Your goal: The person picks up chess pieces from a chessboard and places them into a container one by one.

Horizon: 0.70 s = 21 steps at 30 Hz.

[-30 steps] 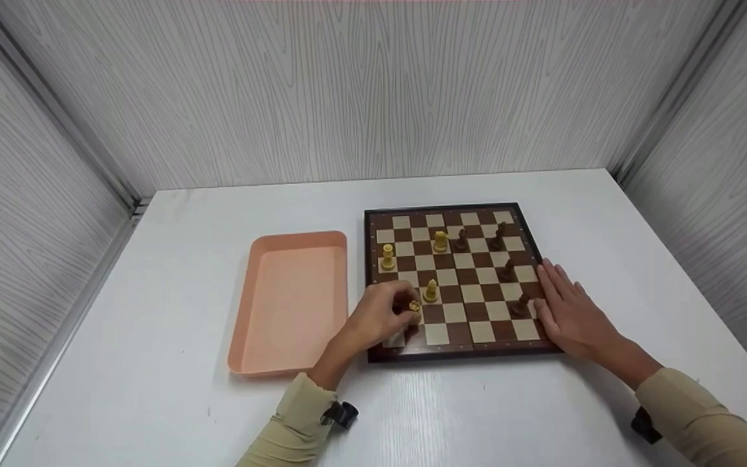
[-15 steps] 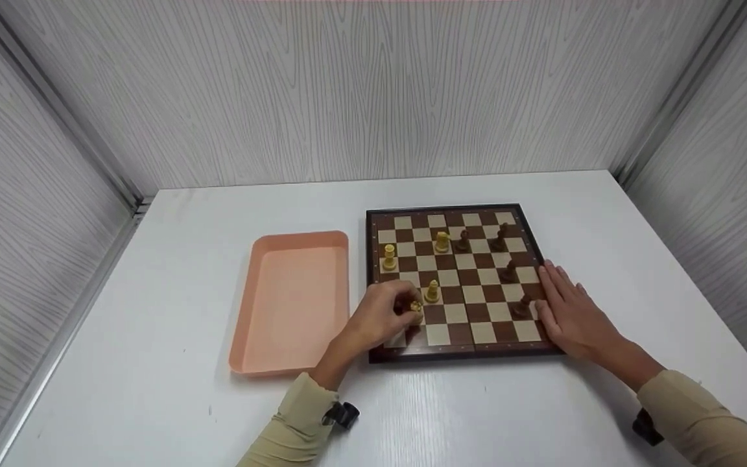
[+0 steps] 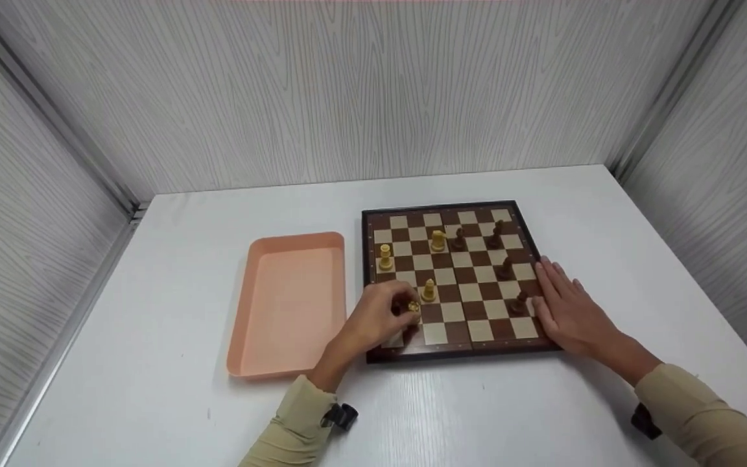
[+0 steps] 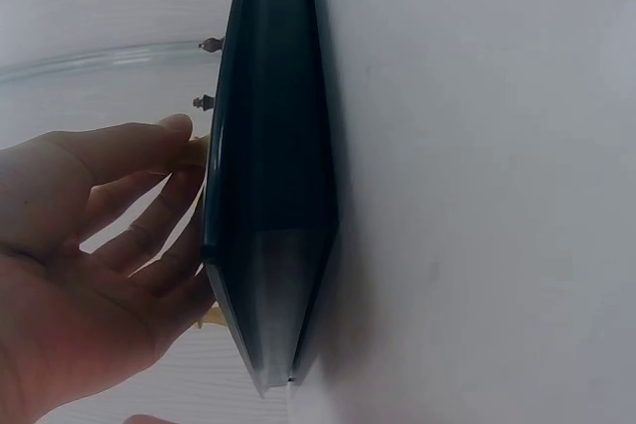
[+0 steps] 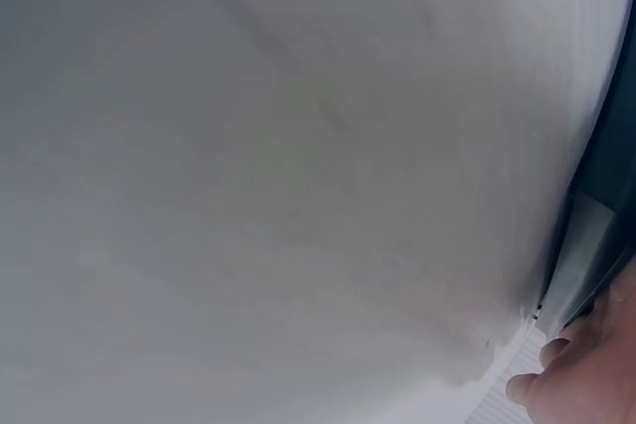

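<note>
My left hand (image 3: 380, 314) pinches a yellow chess piece (image 3: 414, 307) with a crown-like top, over the near left squares of the chessboard (image 3: 441, 353). In the left wrist view, thumb and fingertips of the left hand (image 4: 109, 215) meet at the board's edge, and the piece is mostly hidden. Just beyond stands a yellow bishop (image 3: 429, 290). Farther back are another yellow piece (image 3: 384, 257) and a yellow knight (image 3: 438, 240). My right hand (image 3: 571, 314) lies with straight fingers along the board's right edge, beside a dark piece (image 3: 519, 303).
More dark pieces stand on the right half, among them one at mid-board (image 3: 506, 268) and a taller piece (image 3: 495, 235) behind it. A pink tray (image 3: 236, 324) lies left of the board on the white table (image 3: 153, 311). Wood-grained panels (image 3: 373, 91) rise behind and at both sides.
The head view shifts slightly. Both hands keep their places at the board, the left still pinching the yellow piece, and the other pieces have not moved.
</note>
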{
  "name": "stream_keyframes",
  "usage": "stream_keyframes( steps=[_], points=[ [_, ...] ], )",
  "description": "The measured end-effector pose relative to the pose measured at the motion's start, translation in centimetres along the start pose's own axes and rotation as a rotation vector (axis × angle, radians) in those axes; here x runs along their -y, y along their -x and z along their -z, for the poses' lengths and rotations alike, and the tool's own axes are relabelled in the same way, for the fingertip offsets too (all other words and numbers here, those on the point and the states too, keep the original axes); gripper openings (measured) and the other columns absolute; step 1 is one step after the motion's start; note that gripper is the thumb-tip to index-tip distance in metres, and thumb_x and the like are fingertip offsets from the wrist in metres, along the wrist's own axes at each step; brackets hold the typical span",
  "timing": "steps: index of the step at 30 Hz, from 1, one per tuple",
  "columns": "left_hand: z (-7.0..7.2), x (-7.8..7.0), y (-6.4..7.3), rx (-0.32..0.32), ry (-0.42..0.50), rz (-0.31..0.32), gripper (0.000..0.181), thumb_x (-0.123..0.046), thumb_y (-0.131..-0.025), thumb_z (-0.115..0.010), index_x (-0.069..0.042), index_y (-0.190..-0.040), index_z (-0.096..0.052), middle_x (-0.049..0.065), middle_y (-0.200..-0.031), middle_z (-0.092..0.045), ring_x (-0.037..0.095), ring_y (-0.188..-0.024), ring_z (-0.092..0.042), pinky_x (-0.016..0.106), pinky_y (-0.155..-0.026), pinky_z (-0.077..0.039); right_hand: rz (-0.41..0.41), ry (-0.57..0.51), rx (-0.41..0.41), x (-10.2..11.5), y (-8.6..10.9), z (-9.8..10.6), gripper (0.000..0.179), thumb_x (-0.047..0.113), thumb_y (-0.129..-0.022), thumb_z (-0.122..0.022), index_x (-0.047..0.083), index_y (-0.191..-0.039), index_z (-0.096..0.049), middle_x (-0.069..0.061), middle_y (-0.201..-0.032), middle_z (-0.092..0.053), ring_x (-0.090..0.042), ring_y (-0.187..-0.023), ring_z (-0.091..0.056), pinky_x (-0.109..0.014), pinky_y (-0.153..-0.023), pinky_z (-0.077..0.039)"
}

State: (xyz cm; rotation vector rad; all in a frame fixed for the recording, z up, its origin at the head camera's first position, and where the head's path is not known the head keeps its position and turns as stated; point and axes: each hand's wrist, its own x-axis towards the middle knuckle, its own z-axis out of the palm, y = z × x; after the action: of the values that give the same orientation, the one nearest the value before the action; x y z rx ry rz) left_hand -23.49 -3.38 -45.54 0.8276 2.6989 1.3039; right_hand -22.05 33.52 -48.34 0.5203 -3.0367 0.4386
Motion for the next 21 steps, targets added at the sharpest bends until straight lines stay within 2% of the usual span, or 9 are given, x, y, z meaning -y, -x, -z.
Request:
stream_keyframes(
  steps=[9,15,21],
  points=[
    [0.9,-0.9,0.0,-0.045,0.132,-0.021,0.013,-0.001,-0.091,-0.076,-0.003,-0.103,-0.072,0.005,-0.101,-0.072,0.017,-0.093,-0.069,0.039,-0.085,-0.059,-0.01,-0.006,0.001,0.0,0.0,-0.1,0.067,0.035,-0.111,-0.034,-0.004,-0.161,-0.014,-0.023,-0.169,-0.012,-0.044,-0.154,-0.014,-0.068,-0.116,-0.02],
    [1.8,-1.6,0.3,-0.037,0.159,0.002,0.018,-0.001,-0.09,-0.076,-0.002,-0.108,-0.072,0.004,-0.103,-0.072,0.018,-0.096,-0.067,0.042,-0.089,-0.057,0.002,-0.015,-0.004,0.0,0.0,-0.2,0.067,0.035,-0.111,-0.034,-0.004,-0.161,-0.015,-0.023,-0.169,-0.013,-0.045,-0.153,-0.014,-0.069,-0.115,-0.02],
    [2.7,-1.7,0.5,-0.079,0.173,-0.027,0.018,-0.003,-0.093,-0.075,-0.001,-0.11,-0.073,0.005,-0.107,-0.072,0.019,-0.099,-0.069,0.044,-0.092,-0.056,0.017,-0.018,-0.015,0.0,0.1,-0.1,0.066,0.034,-0.111,-0.035,-0.005,-0.161,-0.016,-0.024,-0.168,-0.013,-0.046,-0.153,-0.015,-0.07,-0.114,-0.021]
  ],
)
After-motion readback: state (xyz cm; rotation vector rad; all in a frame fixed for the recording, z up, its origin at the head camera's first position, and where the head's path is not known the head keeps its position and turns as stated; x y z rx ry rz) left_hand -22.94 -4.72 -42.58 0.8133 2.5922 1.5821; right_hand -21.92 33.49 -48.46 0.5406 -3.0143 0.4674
